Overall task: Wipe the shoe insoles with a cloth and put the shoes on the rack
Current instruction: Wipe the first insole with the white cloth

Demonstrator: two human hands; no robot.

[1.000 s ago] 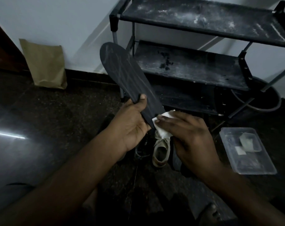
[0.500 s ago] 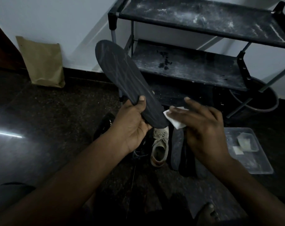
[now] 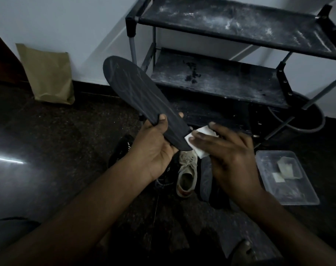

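While clamping the dark insole [image 3: 136,96] near its narrower end, thumb laid across the top face and fingertips hooked over the far edge, holds it in the left hand [image 3: 153,150] slanted up and to the left, broad end highest, raised off the floor in front of the left post of the black rack [image 3: 221,81]. Presses a white cloth [image 3: 199,148] against the insole's lower tip with the right hand [image 3: 228,152], fingers curled over the cloth and pinching it, cloth touching the insole's lower right edge and sitting between the two hands. Has both hands close together, parted only by insole and cloth.

Directly below the hands, on the dark floor [image 3: 67,150], shows a beige shoe [image 3: 186,175] lying opening up, toe toward the rack; just right of it, a second dark insole [image 3: 206,179] lying lengthwise, partly under the right hand; to its left, a black shoe [image 3: 121,148], partly hidden behind the left wrist. Further right on the floor, shows a clear plastic container [image 3: 290,189] with pale folded pieces inside.

Beyond, against the pale wall, shows the rack's two dark shelves streaked with white dust, a dark round tub [image 3: 307,120] beneath its right end, and, well off to the left, a brown paper bag [image 3: 48,77] leaning on the wall.
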